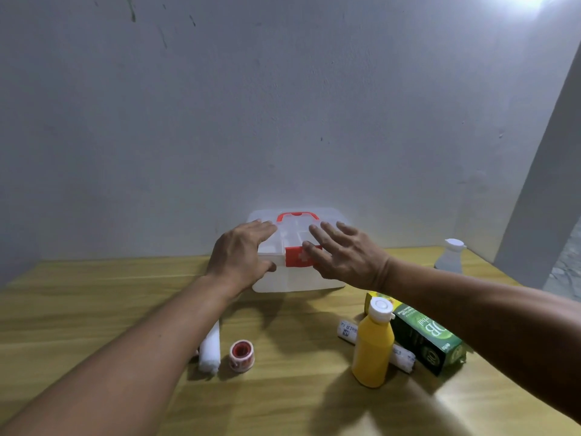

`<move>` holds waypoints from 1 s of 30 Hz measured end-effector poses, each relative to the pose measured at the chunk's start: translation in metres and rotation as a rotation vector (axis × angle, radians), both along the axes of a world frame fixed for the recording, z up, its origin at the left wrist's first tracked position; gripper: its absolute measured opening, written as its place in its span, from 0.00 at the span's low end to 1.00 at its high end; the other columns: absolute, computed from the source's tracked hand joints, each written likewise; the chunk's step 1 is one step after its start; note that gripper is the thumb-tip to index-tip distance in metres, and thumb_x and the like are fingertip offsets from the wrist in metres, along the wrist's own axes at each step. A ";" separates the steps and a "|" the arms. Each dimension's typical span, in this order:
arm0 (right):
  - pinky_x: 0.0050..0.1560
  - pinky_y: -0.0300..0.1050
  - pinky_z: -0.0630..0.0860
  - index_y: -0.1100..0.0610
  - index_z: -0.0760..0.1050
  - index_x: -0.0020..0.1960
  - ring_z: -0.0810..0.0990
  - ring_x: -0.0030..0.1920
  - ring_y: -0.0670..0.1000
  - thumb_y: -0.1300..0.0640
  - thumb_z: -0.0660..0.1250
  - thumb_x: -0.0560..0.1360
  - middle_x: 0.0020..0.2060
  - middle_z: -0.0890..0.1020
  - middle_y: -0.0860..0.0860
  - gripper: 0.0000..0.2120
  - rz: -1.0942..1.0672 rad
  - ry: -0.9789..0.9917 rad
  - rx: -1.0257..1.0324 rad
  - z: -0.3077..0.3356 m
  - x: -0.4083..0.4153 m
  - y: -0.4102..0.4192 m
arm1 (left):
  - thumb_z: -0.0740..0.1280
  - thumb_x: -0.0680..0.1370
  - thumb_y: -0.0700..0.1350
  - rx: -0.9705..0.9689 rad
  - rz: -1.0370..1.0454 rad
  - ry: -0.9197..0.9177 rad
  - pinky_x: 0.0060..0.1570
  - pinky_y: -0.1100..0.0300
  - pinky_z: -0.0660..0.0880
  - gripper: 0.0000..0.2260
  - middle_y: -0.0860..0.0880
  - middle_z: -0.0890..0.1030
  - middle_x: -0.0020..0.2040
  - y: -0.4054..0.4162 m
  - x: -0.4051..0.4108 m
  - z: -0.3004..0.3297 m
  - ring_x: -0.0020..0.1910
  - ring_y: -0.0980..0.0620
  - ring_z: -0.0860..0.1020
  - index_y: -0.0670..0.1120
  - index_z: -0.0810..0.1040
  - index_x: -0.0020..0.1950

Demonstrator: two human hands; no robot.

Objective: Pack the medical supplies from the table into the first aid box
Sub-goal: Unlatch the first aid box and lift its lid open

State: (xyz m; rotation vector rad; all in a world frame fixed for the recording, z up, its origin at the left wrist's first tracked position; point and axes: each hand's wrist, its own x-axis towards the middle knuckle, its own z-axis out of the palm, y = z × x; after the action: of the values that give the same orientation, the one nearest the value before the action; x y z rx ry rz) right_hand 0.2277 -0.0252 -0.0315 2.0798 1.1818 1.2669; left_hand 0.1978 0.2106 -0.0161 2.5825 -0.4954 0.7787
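Note:
A translucent white first aid box (298, 280) with a red handle and a red latch stands closed at the back of the wooden table, against the wall. My left hand (240, 254) lies on its left front corner, fingers spread. My right hand (344, 251) reaches over the right side with fingers apart, partly covering the red latch. In front lie a white gauze roll (209, 349), a small red-and-white tape roll (241, 354), a yellow bottle (374, 344), a wrapped bandage roll (347, 330) behind it and a green medicine carton (424, 339).
A clear plastic bottle (450, 258) with a white cap stands at the back right of the table (94, 303). The grey wall rises directly behind the box. The table's right edge runs near a wall corner.

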 end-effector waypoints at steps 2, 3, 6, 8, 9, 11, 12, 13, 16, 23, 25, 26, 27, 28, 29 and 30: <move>0.43 0.60 0.82 0.63 0.65 0.64 0.83 0.49 0.68 0.51 0.72 0.71 0.53 0.82 0.69 0.28 0.009 -0.034 -0.018 0.001 0.000 0.000 | 0.80 0.64 0.46 0.000 0.001 0.004 0.69 0.53 0.68 0.34 0.48 0.76 0.68 0.000 0.000 0.000 0.70 0.50 0.71 0.47 0.74 0.69; 0.43 0.60 0.82 0.63 0.65 0.64 0.83 0.49 0.68 0.51 0.74 0.70 0.53 0.82 0.69 0.30 0.013 -0.046 -0.016 0.001 -0.001 0.001 | 0.80 0.64 0.46 0.001 0.002 0.006 0.69 0.54 0.67 0.34 0.47 0.76 0.68 0.000 0.000 0.000 0.70 0.49 0.71 0.47 0.74 0.69; 0.43 0.59 0.82 0.62 0.64 0.64 0.83 0.49 0.67 0.49 0.74 0.69 0.53 0.82 0.68 0.31 0.006 -0.067 0.012 -0.001 -0.003 0.002 | 0.80 0.64 0.48 -0.016 0.000 -0.002 0.69 0.53 0.67 0.33 0.47 0.77 0.67 -0.001 0.001 0.001 0.69 0.48 0.72 0.46 0.75 0.68; 0.46 0.58 0.82 0.60 0.64 0.65 0.83 0.50 0.66 0.48 0.69 0.73 0.54 0.82 0.67 0.28 -0.001 -0.066 0.018 -0.002 -0.001 0.001 | 0.80 0.64 0.49 -0.033 -0.007 -0.011 0.69 0.53 0.68 0.32 0.47 0.78 0.66 -0.002 0.001 0.001 0.69 0.48 0.73 0.45 0.76 0.67; 0.48 0.58 0.82 0.59 0.63 0.66 0.83 0.51 0.66 0.47 0.66 0.74 0.55 0.81 0.67 0.26 -0.006 -0.051 0.014 -0.003 0.000 0.000 | 0.80 0.64 0.49 -0.045 -0.011 -0.014 0.69 0.52 0.69 0.32 0.46 0.78 0.66 -0.002 0.002 0.001 0.69 0.48 0.73 0.45 0.77 0.66; 0.51 0.59 0.81 0.58 0.63 0.68 0.82 0.54 0.66 0.47 0.64 0.76 0.57 0.81 0.67 0.25 -0.025 -0.010 0.020 -0.005 0.002 -0.003 | 0.80 0.64 0.49 -0.064 -0.018 -0.021 0.68 0.52 0.69 0.31 0.46 0.79 0.65 -0.002 0.003 0.000 0.68 0.48 0.74 0.44 0.78 0.65; 0.52 0.60 0.80 0.58 0.62 0.68 0.81 0.55 0.66 0.48 0.64 0.76 0.57 0.80 0.67 0.25 -0.032 0.007 0.034 -0.007 0.003 -0.004 | 0.80 0.63 0.49 -0.073 -0.020 -0.028 0.68 0.52 0.69 0.31 0.45 0.79 0.65 -0.002 0.004 -0.001 0.68 0.47 0.74 0.44 0.78 0.65; 0.54 0.60 0.79 0.57 0.62 0.68 0.81 0.56 0.66 0.48 0.64 0.76 0.58 0.80 0.67 0.25 -0.031 0.018 0.056 -0.009 0.002 -0.005 | 0.80 0.63 0.49 -0.084 -0.020 -0.033 0.67 0.53 0.69 0.31 0.45 0.79 0.64 -0.002 0.004 -0.002 0.67 0.47 0.75 0.44 0.78 0.64; 0.56 0.62 0.78 0.57 0.62 0.69 0.80 0.58 0.67 0.49 0.67 0.75 0.60 0.79 0.67 0.27 -0.023 0.041 0.106 -0.012 0.000 -0.004 | 0.80 0.63 0.49 -0.097 -0.011 -0.033 0.68 0.53 0.69 0.31 0.45 0.79 0.64 -0.003 0.004 -0.002 0.67 0.48 0.75 0.44 0.78 0.64; 0.46 0.60 0.81 0.60 0.65 0.64 0.83 0.49 0.67 0.54 0.66 0.77 0.51 0.82 0.68 0.20 0.068 -0.038 0.099 -0.008 0.004 0.001 | 0.80 0.63 0.49 -0.094 -0.010 -0.021 0.68 0.52 0.69 0.31 0.45 0.79 0.64 -0.003 0.004 0.001 0.67 0.48 0.75 0.44 0.78 0.64; 0.43 0.59 0.81 0.61 0.67 0.63 0.83 0.47 0.67 0.53 0.65 0.77 0.50 0.83 0.68 0.19 0.067 -0.051 0.072 -0.005 0.005 0.002 | 0.80 0.64 0.49 -0.090 -0.007 -0.019 0.69 0.52 0.69 0.31 0.45 0.78 0.65 -0.004 0.003 0.001 0.68 0.48 0.74 0.44 0.78 0.65; 0.43 0.59 0.81 0.62 0.67 0.63 0.83 0.48 0.67 0.53 0.64 0.77 0.50 0.82 0.69 0.19 0.057 -0.042 0.056 -0.004 0.005 0.003 | 0.80 0.64 0.49 -0.090 -0.007 -0.016 0.69 0.51 0.68 0.31 0.45 0.78 0.65 -0.004 0.004 0.001 0.68 0.48 0.73 0.44 0.77 0.65; 0.44 0.59 0.81 0.62 0.67 0.63 0.83 0.48 0.67 0.52 0.64 0.78 0.51 0.82 0.69 0.19 0.044 -0.031 0.045 -0.002 0.004 0.002 | 0.80 0.64 0.49 -0.091 -0.011 -0.007 0.70 0.51 0.68 0.32 0.46 0.77 0.66 -0.004 0.004 0.001 0.69 0.49 0.72 0.45 0.77 0.66; 0.44 0.59 0.81 0.63 0.68 0.62 0.83 0.48 0.67 0.52 0.63 0.78 0.51 0.82 0.68 0.18 0.030 -0.014 0.041 -0.001 0.002 0.002 | 0.80 0.64 0.48 -0.087 -0.015 0.013 0.71 0.51 0.66 0.33 0.47 0.76 0.68 -0.003 0.004 0.002 0.71 0.50 0.70 0.45 0.75 0.68; 0.44 0.59 0.81 0.64 0.71 0.61 0.83 0.49 0.67 0.54 0.62 0.79 0.51 0.82 0.68 0.16 0.026 0.010 0.051 0.001 0.000 0.003 | 0.80 0.64 0.48 -0.073 -0.022 0.039 0.72 0.51 0.64 0.35 0.48 0.74 0.70 -0.001 0.004 0.003 0.73 0.51 0.68 0.46 0.73 0.70; 0.42 0.58 0.81 0.65 0.74 0.58 0.83 0.48 0.66 0.55 0.61 0.80 0.51 0.83 0.67 0.14 0.023 0.052 0.067 0.005 -0.004 0.005 | 0.79 0.65 0.48 -0.051 -0.029 0.070 0.74 0.50 0.60 0.38 0.50 0.70 0.73 0.000 0.004 0.003 0.75 0.53 0.64 0.47 0.69 0.72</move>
State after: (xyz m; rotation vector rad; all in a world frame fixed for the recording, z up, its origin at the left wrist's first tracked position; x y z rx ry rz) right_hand 0.2242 -0.0204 -0.0264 2.1654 1.2039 1.2870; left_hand 0.2017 0.2110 -0.0133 2.5403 -0.4849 0.6802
